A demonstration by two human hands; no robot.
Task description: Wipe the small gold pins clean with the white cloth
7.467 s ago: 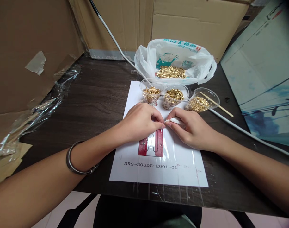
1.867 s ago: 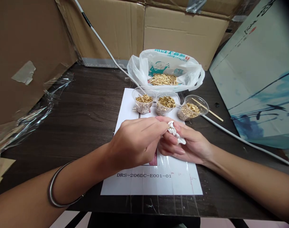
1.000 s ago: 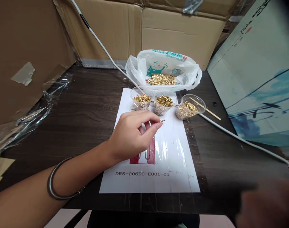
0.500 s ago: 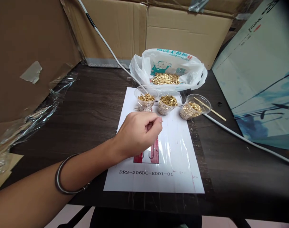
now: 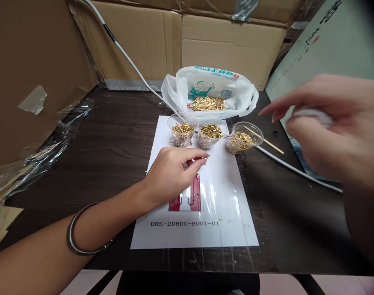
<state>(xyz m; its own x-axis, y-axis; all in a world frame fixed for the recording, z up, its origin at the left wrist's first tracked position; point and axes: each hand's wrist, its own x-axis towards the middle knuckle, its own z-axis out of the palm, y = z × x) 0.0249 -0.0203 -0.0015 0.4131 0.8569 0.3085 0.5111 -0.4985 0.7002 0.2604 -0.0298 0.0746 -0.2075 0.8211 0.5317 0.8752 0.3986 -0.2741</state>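
My left hand is over the printed white sheet, thumb and forefinger pinching a small gold pin. Behind it stand three clear plastic cups of small gold parts: a left cup, a middle cup and a right cup, with a thin wooden stick beside the last one. My right hand, blurred, is raised at the right with its fingers curled around something whitish that I cannot make out.
A white plastic bag with long gold pins lies open behind the cups. A white cable runs across the dark table. Cardboard walls stand at the back and left, a pale printed panel at the right.
My right hand has come into view at the right. The left thumb and forefinger have straightened, and a gold pin now shows at their tips. The view has shifted slightly.
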